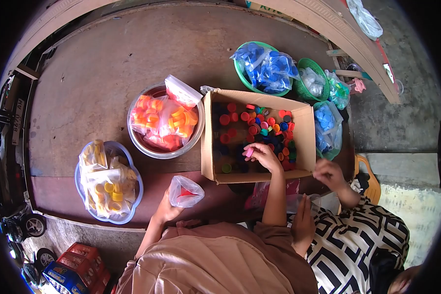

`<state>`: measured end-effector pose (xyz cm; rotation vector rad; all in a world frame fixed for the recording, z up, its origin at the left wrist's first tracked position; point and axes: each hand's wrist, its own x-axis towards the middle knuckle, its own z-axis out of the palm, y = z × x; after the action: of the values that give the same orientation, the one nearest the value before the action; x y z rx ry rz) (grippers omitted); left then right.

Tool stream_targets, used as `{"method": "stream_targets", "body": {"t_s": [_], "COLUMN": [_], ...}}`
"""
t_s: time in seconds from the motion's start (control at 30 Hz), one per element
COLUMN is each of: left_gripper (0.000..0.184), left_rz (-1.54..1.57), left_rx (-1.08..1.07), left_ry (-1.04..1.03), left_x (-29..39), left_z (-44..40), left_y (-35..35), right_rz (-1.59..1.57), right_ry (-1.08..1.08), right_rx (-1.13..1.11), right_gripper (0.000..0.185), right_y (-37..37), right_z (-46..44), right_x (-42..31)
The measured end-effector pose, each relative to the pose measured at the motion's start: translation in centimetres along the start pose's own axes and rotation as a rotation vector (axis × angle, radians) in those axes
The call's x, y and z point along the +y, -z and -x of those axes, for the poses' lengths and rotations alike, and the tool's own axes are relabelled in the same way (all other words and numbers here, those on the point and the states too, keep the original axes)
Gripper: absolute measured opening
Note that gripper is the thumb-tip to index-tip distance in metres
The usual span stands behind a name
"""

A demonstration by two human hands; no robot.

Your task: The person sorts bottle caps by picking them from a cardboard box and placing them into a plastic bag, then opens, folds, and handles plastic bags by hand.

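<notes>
The right hand (263, 157) is pinching 1 pink cap (250, 152) between thumb and fingers. The cap is being held over the near half of a cardboard box (306, 132). The left hand (165, 209) is closing around the side of a clear plastic bag (194, 188). The bag is standing with its mouth facing up and is containing something red. The hand and bag are sitting left of the box, over the near edge of the desk (88, 88).

The box is resting on the desk and is holding loose caps (224, 119) in red, blue, green and other colours. Left of the box, a round basin (132, 126) is carrying bags of orange caps (154, 120). Farther left, a pale blue tray (140, 188) is carrying bags of yellow caps (115, 196). Behind the box, a green basket (239, 73) is holding blue bagged items (269, 66).

At the right, a second person in a patterned garment (357, 240) is sitting beside the worker; 1 blurred hand (330, 175) of this person is hovering near the box corner.
</notes>
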<state>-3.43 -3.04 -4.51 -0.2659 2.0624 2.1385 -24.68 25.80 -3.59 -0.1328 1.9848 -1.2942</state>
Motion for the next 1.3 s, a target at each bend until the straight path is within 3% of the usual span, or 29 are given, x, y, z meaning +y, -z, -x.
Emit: {"method": "stream_targets", "body": {"t_s": [0.1,0.17,0.3,0.4,0.5,0.57,0.63,0.7,0.97,1.13,1.23,1.3], "left_gripper": [0.041,0.040,0.039,0.038,0.039,0.039,0.038,0.037,0.036,0.035,0.036,0.037], "left_rz": [-0.020,-0.066,-0.116,-0.144,-0.139,-0.134,-0.143,-0.138,-0.081,-0.060,-0.101,-0.084], "left_rx": [-0.010,-0.018,-0.036,-0.053,-0.089,-0.104,-0.107,-0.081,-0.020,0.009,-0.048,-0.029], "left_ry": [0.003,-0.001,-0.014,-0.043,-0.017,0.008,0.021,-0.013,-0.032,-0.062,0.018,-0.023], "left_x": [0.5,0.9,0.8,0.7,0.0,0.2,1.4,1.1,1.9,1.2,1.4,1.3], "left_z": [0.1,0.0,-0.1,-0.2,-0.1,-0.1,-0.4,-0.5,-0.6,-0.3,-0.3,-0.3], "left_y": [0.3,0.3,0.4,0.6,1.0,0.9,0.7,0.5,0.3,0.6,0.9,0.6], "right_rz": [0.152,0.264,0.621,0.904,1.008,0.963,0.952,1.028,0.974,0.850,0.803,0.812], "right_ry": [0.071,0.102,0.091,0.122,0.350,0.627,0.568,0.675,0.047,-0.351,-0.436,-0.424], "right_rx": [-0.163,-0.157,0.169,0.275,0.079,-0.144,-0.203,-0.147,0.331,0.295,0.394,0.597], "right_gripper": [0.021,0.022,0.024,0.025,0.027,0.032,0.038,0.041,0.041,0.042,0.042,0.043], "right_y": [0.4,0.0,0.4,4.4,7.9,8.9,8.3,8.9,10.7,9.3,6.7,5.5], "right_z": [0.1,0.3,0.6,-0.8,-3.1,-4.7,-4.6,-5.3,-4.0,-1.4,0.8,1.7], "right_x": [0.8,1.2,1.7,1.5,-1.3,-4.8,-5.5,-4.5,-1.3,1.9,4.0,4.6]}}
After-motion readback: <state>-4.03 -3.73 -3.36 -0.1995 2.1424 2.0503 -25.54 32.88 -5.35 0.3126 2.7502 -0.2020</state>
